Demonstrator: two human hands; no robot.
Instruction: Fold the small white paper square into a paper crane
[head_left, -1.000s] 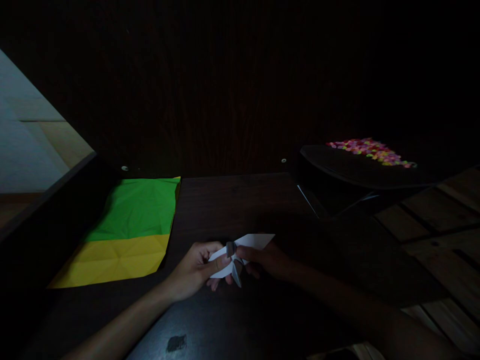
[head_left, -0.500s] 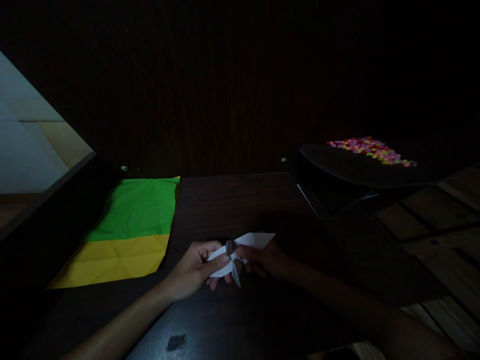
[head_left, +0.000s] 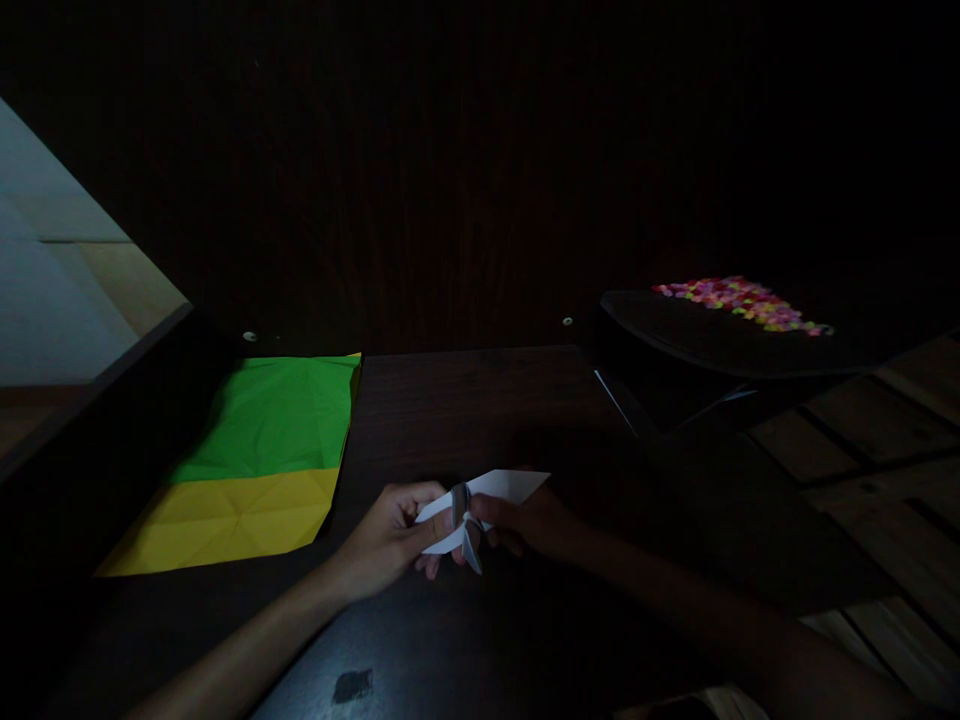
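Between my two hands is a small piece of folded paper [head_left: 506,486], white on its wings with grey folded parts at its middle. My left hand [head_left: 391,540] pinches its left end, thumb on top and fingers curled underneath. My right hand [head_left: 525,520] grips it just right of the grey middle, its thumb pressing near the fold. A pointed grey flap sticks down toward me between the hands. The far right tip of the white paper reaches past my right thumb. Shadow hides most of my right fingers.
Creased green and yellow paper sheets [head_left: 270,420] lie on the dark wooden table [head_left: 450,400] at left. At right, a dark curved shelf [head_left: 675,335] bears a heap of small colourful pieces [head_left: 742,302]. A dark panel [head_left: 420,200] rises behind, and a raised edge [head_left: 97,400] runs along the left.
My right thumb has shifted slightly at the fold, and the grey middle part of the paper looks a little narrower and flatter. Both hands stay in nearly the same place.
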